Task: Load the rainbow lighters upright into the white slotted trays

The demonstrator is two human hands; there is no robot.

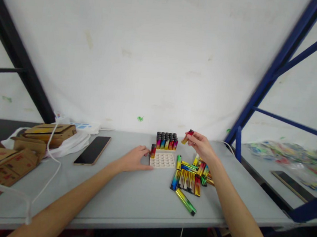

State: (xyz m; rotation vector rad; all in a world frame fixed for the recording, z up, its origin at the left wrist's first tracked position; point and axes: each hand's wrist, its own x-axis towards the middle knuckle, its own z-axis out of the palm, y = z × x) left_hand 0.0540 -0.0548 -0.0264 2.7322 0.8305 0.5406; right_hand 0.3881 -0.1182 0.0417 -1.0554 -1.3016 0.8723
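Observation:
Above the right part of the desk, my right hand (200, 143) pinches a red and gold lighter (187, 136) with a black top, held tilted. My left hand (135, 158) lies at the left edge of a pale tray (165, 160) with rows of holes, thumb and fingers apart around its near left corner. One red lighter (153, 150) stands upright in the tray's far left corner, close to my left fingertips. Directly behind stands a block of upright multicoloured lighters (167, 141) with black tops. Below my right forearm lies a loose pile of shiny lighters (188, 180).
A single green and gold lighter (186, 201) lies nearer the desk's front edge. On the left are a phone (92, 150), cardboard boxes (3, 162) and a white cable (50, 141). Blue metal posts (264, 84) rise at right, with another phone (293, 185) beyond them.

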